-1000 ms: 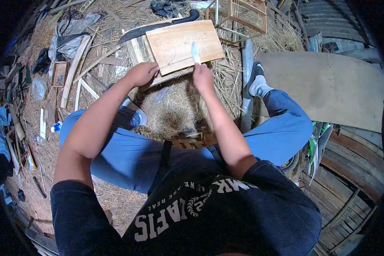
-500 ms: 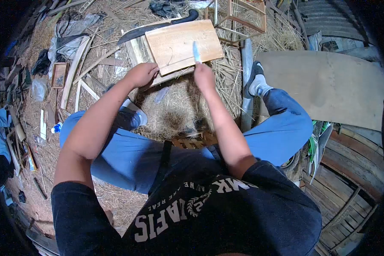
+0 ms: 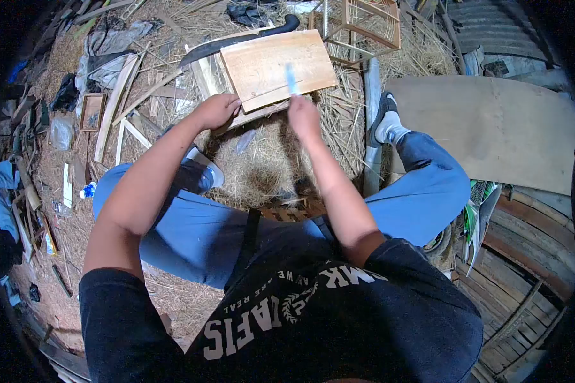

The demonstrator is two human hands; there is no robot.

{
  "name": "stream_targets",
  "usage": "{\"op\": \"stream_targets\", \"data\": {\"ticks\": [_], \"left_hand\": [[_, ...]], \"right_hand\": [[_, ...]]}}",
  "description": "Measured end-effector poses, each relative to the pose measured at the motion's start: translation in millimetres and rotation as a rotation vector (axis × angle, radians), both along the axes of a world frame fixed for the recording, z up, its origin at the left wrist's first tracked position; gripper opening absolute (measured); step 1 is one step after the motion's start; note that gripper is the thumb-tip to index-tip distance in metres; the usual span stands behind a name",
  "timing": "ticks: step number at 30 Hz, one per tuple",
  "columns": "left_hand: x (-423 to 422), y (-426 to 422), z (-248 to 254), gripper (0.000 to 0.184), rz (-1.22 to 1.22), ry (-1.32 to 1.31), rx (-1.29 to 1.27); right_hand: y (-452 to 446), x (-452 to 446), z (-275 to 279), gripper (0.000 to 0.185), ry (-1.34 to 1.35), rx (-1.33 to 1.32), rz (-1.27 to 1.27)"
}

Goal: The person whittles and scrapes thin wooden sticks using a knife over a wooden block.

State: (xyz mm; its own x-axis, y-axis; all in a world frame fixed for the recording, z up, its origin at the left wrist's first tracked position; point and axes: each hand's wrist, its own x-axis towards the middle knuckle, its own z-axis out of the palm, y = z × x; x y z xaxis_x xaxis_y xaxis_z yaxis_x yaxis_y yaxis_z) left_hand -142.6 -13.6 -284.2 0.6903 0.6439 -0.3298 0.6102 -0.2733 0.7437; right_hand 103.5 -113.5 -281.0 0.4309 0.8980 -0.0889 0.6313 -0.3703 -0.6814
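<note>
A pale wooden board [image 3: 268, 60] lies in front of me, with a thin strip [image 3: 271, 93] along its near edge. At the board's near left corner is my left hand [image 3: 218, 112], its fingers closed on the end of the thin strip. My right hand [image 3: 305, 116] is wrapped round a knife [image 3: 291, 80], whose blurred blade points away from me over the board. The knife's handle is mostly hidden in my fist. Behind the board lies a long dark sheath-like object [image 3: 236, 43] with a curved end.
Straw and wood strips [image 3: 118, 108] cover the ground. A wooden frame [image 3: 372, 25] stands at the back. A small wooden box [image 3: 92, 112] lies left. To the right are a grey pole [image 3: 372, 127] beside my foot and a large flat sheet [image 3: 485, 134].
The knife and my right hand have shifted slightly on the board. My left hand stays at the corner. The whole view has moved a little.
</note>
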Motion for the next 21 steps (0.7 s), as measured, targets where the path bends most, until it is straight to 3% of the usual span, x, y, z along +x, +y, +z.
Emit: {"op": "stream_targets", "data": {"ticks": [2,5,8,11,21], "left_hand": [[0.6,-1.6,5.3,0.034,0.002,-0.007,0.022],[-1.8,-3.3,5.0,0.034,0.003,-0.015,0.036],[1.1,-1.3,3.9,0.034,0.001,-0.023,0.023],[0.4,-0.1,3.3,0.033,0.003,0.0,-0.019],[-0.2,-1.9,-0.7,0.033,0.001,-0.028,0.047]], "right_hand": [[5.3,17.2,9.3,0.04,-0.001,-0.089,-0.089],[-1.4,-3.4,-3.0,0.047,-0.095,-0.037,-0.028],[-20.2,-61.2,18.9,0.045,0.145,-0.072,0.059],[-21.5,-78.1,12.2,0.042,0.091,-0.2,0.152],[6.4,10.9,0.2,0.041,-0.049,-0.082,-0.022]]}}
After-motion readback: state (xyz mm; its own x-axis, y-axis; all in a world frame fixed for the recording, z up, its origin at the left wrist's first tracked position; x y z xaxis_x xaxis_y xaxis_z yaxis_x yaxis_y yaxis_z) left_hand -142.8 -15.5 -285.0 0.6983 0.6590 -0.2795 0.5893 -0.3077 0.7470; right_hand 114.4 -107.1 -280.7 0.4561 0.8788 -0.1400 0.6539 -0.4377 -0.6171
